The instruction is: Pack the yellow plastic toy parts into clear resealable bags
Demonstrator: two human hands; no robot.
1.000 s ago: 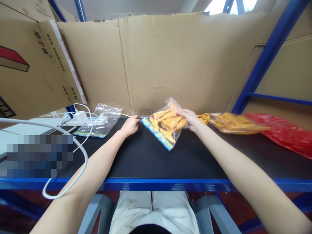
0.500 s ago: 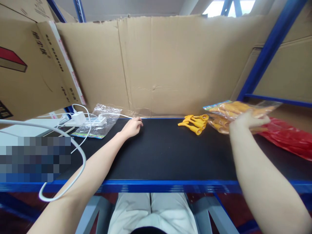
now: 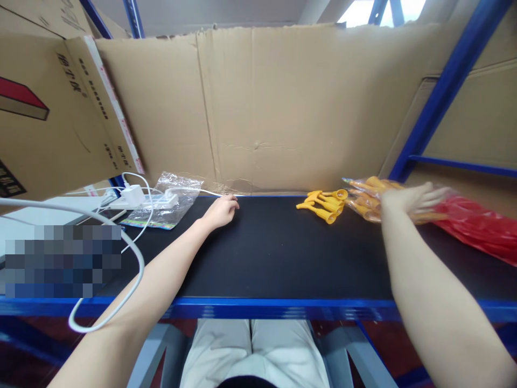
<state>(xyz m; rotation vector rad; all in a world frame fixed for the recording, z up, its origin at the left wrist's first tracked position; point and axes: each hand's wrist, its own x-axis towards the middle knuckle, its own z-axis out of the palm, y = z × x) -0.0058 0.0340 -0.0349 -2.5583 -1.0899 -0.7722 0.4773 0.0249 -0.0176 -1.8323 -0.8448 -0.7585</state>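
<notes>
Two bare hands lie on a black mat (image 3: 266,258) fronted by a blue shelf edge (image 3: 258,308). At about 11 o'clock on the mat, the left hand (image 3: 220,211) rests knuckles up, its fingers narrowly curled under with nothing seen in them, and a thin white cable (image 3: 210,192) runs just past its fingertips. At 2 o'clock the right hand (image 3: 416,199) is wide and flat, with its fingers spread on top of a clear bag of yellow pieces (image 3: 363,202); no grip shows. Several loose yellow pieces (image 3: 323,203) lie in a heap at 1 o'clock, just beside that bag. A red bag (image 3: 480,229) lies at 3 o'clock, touching the yellow one. At 10 o'clock a power strip (image 3: 151,202) sits on an empty clear bag (image 3: 177,188). Cardboard (image 3: 283,108) walls the back.
</notes>
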